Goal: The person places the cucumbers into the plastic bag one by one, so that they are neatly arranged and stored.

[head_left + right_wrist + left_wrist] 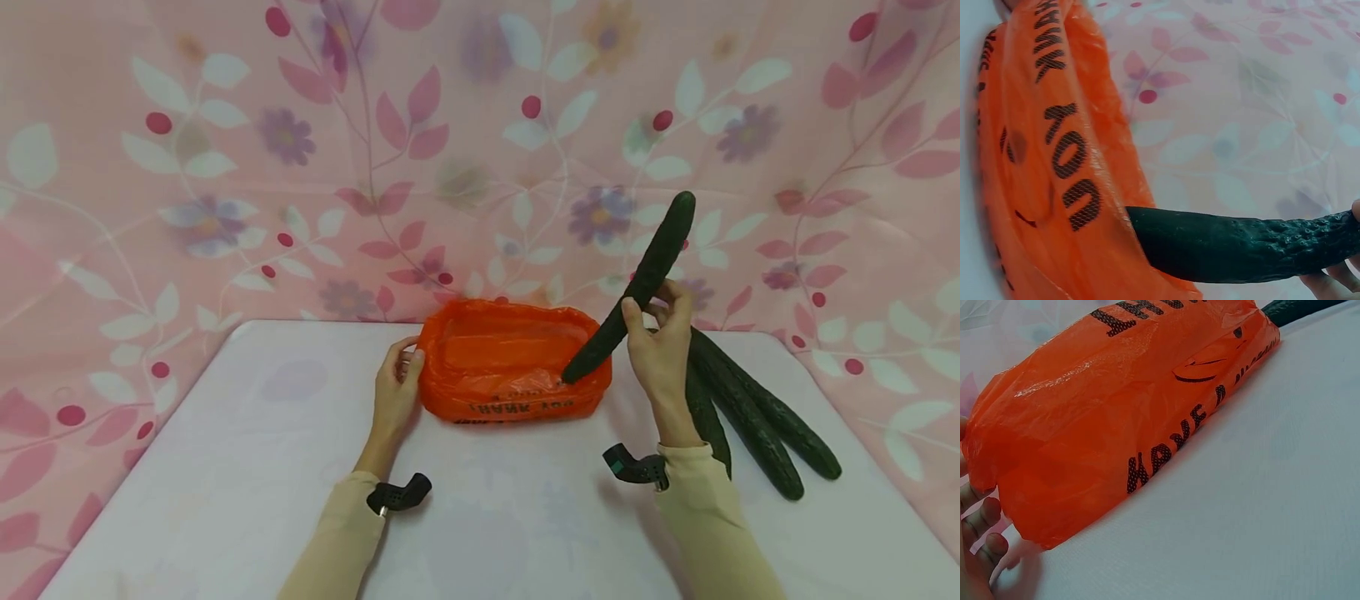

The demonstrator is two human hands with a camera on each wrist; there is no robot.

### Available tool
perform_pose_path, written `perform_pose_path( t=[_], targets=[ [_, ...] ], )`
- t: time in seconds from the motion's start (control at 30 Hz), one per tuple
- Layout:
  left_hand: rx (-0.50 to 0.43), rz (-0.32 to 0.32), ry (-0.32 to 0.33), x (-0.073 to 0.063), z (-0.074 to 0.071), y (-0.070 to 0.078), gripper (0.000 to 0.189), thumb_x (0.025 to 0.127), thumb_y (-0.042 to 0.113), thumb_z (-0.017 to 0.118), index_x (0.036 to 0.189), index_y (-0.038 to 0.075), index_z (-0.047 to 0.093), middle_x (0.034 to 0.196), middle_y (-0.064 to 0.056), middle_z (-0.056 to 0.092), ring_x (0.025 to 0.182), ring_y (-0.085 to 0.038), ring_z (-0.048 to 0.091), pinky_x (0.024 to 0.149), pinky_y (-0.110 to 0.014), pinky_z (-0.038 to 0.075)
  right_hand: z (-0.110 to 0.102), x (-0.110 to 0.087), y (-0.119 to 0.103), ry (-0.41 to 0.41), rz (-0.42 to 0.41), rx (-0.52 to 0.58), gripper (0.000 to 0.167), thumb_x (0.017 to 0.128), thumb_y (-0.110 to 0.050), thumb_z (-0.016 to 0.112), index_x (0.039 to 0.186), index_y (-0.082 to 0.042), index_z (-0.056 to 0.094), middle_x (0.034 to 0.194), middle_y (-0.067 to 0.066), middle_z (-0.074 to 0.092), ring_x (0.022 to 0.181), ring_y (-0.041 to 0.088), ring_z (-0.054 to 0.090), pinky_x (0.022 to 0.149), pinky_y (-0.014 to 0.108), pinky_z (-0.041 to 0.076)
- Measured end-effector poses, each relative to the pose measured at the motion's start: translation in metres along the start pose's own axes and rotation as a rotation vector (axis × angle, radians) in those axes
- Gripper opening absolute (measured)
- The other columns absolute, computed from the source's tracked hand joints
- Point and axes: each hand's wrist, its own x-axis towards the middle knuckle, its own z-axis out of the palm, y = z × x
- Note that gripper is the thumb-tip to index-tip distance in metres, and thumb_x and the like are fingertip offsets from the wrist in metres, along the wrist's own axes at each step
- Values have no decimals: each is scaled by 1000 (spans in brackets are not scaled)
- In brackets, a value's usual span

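Observation:
A bright orange plastic bag (517, 400) with black printing sits on the white table, its mouth spread wide and facing up. My left hand (397, 387) holds the bag's left side; in the left wrist view its curled fingers (982, 515) lie at the crumpled end. A long dark green cucumber (656, 258) is gripped near its middle by my right hand (660, 350). It slants down to the left, and its lower end is inside the bag's right side. In the right wrist view the front wall covers that end of the cucumber (1210, 244).
Several more cucumbers (750, 417) lie fanned out on the table (225, 467), to the right of and partly behind my right forearm. A pink floral cloth (465, 167) hangs behind the table's back edge. Each wrist wears a black camera band (401, 493).

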Motion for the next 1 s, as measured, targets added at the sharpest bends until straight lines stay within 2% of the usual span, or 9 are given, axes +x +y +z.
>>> perform_pose_path(
  t=[0.17,0.43,0.6,0.77,0.83,1.0],
  targets=[
    [-10,-4,-1,1,0,0,34,96,17,54,126,2,56,92,-17,58,75,-11,51,67,-18,40,3,-2,-3,-44,4,-41,46,89,-5,60,130,2,40,123,13,49,94,12,57,69,11,49],
    [-26,-2,-1,1,1,-1,33,95,15,54,126,1,56,93,-17,58,73,-8,50,66,-16,40,8,-6,0,-69,9,-19,48,88,-2,61,129,5,38,122,17,50,97,19,57,73,11,50],
    [-34,-5,2,1,1,-2,33,95,14,54,126,1,56,93,-17,58,74,-7,51,67,-16,40,10,-6,15,-94,16,-18,50,88,-3,62,131,1,38,125,16,50,101,24,56,75,11,50],
    [-48,0,-1,2,1,-3,33,95,15,54,126,1,56,95,-18,58,73,-4,50,67,-15,40,11,-5,32,-122,20,-31,53,87,-9,65,134,-6,40,127,10,50,104,20,56,79,13,50],
    [-50,0,-2,3,1,-3,34,95,15,54,126,1,55,95,-18,58,73,-5,50,67,-15,40,11,-6,29,-142,14,-26,52,87,-9,66,133,-6,41,126,11,50,104,21,56,80,15,51],
    [-40,-3,2,2,1,-3,34,95,15,54,126,1,55,96,-19,59,76,-10,51,67,-15,41,12,-11,8,-203,-53,-55,51,86,-2,64,131,3,41,126,19,49,106,31,57,85,23,51]
  ],
)
